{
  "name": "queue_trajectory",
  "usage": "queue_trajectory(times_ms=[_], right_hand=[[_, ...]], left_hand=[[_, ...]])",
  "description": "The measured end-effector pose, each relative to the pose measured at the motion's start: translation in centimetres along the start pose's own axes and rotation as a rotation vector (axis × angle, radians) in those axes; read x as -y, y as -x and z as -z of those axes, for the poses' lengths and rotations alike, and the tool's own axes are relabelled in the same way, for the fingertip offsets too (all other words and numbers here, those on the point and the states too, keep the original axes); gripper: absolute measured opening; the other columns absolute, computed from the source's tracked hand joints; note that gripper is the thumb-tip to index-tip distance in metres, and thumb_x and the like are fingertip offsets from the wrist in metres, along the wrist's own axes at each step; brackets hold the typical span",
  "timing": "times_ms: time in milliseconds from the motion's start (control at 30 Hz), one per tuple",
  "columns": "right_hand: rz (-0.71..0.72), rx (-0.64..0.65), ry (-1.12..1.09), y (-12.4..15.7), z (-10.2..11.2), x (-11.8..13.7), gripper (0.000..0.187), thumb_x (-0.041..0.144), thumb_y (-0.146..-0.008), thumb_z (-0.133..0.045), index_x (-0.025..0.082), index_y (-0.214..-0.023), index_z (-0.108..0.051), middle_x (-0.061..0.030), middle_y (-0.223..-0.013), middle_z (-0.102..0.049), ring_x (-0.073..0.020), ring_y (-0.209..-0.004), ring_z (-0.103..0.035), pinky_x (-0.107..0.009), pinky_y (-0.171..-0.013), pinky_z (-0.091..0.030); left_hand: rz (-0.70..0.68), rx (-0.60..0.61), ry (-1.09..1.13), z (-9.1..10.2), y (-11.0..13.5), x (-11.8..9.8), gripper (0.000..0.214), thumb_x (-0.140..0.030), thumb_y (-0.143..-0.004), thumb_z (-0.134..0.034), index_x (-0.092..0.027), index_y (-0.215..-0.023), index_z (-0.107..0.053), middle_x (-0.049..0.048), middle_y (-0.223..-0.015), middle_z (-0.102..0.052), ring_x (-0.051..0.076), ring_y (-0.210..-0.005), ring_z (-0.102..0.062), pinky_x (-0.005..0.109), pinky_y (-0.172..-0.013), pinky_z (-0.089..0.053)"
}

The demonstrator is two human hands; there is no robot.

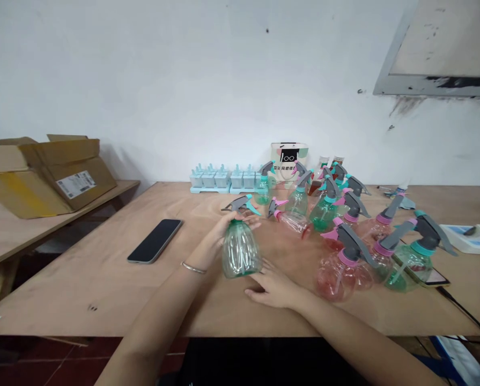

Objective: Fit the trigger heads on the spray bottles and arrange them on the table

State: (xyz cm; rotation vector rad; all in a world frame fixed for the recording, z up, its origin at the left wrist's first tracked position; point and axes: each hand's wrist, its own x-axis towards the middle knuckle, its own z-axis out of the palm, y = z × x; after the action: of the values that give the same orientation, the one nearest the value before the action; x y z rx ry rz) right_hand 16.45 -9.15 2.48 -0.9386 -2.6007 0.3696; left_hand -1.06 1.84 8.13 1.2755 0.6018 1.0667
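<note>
My left hand (222, 225) is closed around the neck of a clear green spray bottle (242, 251) with a grey and turquoise trigger head. The bottle is tilted, its base toward me, above the middle of the table. Low beside that base, my right hand (275, 287) is stretched out over the tabletop with its thumb apart; some fingertips are hidden behind the bottle, and I cannot tell whether they touch it. A pink spray bottle (294, 224) lies on its side just beyond. To the right stand several pink and green spray bottles, among them a front pink one (336, 276).
A black phone (155, 241) lies at the left of the wooden table (115, 300). Light-blue ice-pop moulds (210, 179) and a printed bag (288, 163) stand near the wall. An open cardboard box (50, 177) rests on another table. A cable (465, 311) runs along the right.
</note>
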Motion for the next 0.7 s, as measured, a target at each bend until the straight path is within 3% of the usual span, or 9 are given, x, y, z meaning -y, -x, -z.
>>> queue_trajectory(times_ms=[67, 133, 267, 400, 533, 700], right_hand=[[0.051, 0.014, 0.017, -0.7, -0.2, 0.1, 0.040, 0.036, -0.089, -0.054, 0.018, -0.125, -0.059, -0.0107, -0.133, -0.058, -0.0242, -0.129, -0.047, -0.043, -0.112, -0.032], [0.107, 0.050, 0.016, -1.7, -0.3, 0.4, 0.039, 0.033, -0.089, -0.053, 0.018, -0.125, -0.059, -0.0095, -0.128, -0.062, -0.0225, -0.123, -0.052, -0.039, -0.108, -0.037], [0.155, 0.131, -0.009, -3.4, -0.7, 0.9, 0.041, 0.032, -0.092, -0.050, 0.018, -0.130, -0.057, -0.0096, -0.129, -0.062, -0.0197, -0.117, -0.058, -0.031, -0.099, -0.044], [0.168, 0.118, -0.035, -3.7, -1.1, 0.9, 0.040, 0.033, -0.092, -0.049, 0.018, -0.128, -0.058, -0.0081, -0.124, -0.065, -0.0185, -0.114, -0.059, -0.029, -0.097, -0.045], [0.162, 0.117, -0.031, -3.3, -1.5, 0.7, 0.036, 0.031, -0.093, -0.048, 0.018, -0.124, -0.060, -0.0072, -0.121, -0.065, -0.0190, -0.109, -0.060, -0.031, -0.097, -0.045], [0.108, 0.112, -0.044, -3.2, -2.1, 1.0, 0.035, 0.032, -0.092, -0.050, 0.019, -0.122, -0.060, -0.0069, -0.118, -0.066, -0.0202, -0.106, -0.060, -0.032, -0.094, -0.045]], left_hand=[[-0.013, 0.090, -0.013, -0.5, -0.1, -0.9, 0.032, -0.033, -0.068, -0.056, -0.016, -0.094, -0.064, 0.0119, -0.088, -0.068, 0.035, -0.108, -0.063, 0.054, -0.092, -0.051], [-0.073, 0.100, -0.069, -0.8, -0.7, -1.9, 0.032, -0.031, -0.066, -0.058, -0.016, -0.094, -0.063, 0.0122, -0.089, -0.069, 0.038, -0.114, -0.060, 0.058, -0.093, -0.049], [-0.181, -0.053, -0.189, -0.7, -2.7, -3.0, 0.031, -0.027, -0.065, -0.064, -0.017, -0.093, -0.063, 0.0097, -0.087, -0.069, 0.040, -0.115, -0.059, 0.059, -0.090, -0.050], [-0.249, -0.145, -0.258, -0.9, -2.5, -1.9, 0.031, -0.036, -0.071, -0.065, -0.017, -0.096, -0.061, 0.0104, -0.088, -0.069, 0.040, -0.114, -0.060, 0.060, -0.088, -0.050], [-0.205, -0.073, -0.227, -0.9, -0.6, -0.3, 0.035, -0.042, -0.074, -0.065, -0.017, -0.098, -0.061, 0.0129, -0.090, -0.069, 0.041, -0.114, -0.059, 0.064, -0.094, -0.045], [-0.150, -0.064, -0.128, -1.5, 0.1, -0.6, 0.032, -0.041, -0.072, -0.062, -0.016, -0.092, -0.062, 0.0124, -0.087, -0.069, 0.041, -0.116, -0.059, 0.063, -0.097, -0.045]])
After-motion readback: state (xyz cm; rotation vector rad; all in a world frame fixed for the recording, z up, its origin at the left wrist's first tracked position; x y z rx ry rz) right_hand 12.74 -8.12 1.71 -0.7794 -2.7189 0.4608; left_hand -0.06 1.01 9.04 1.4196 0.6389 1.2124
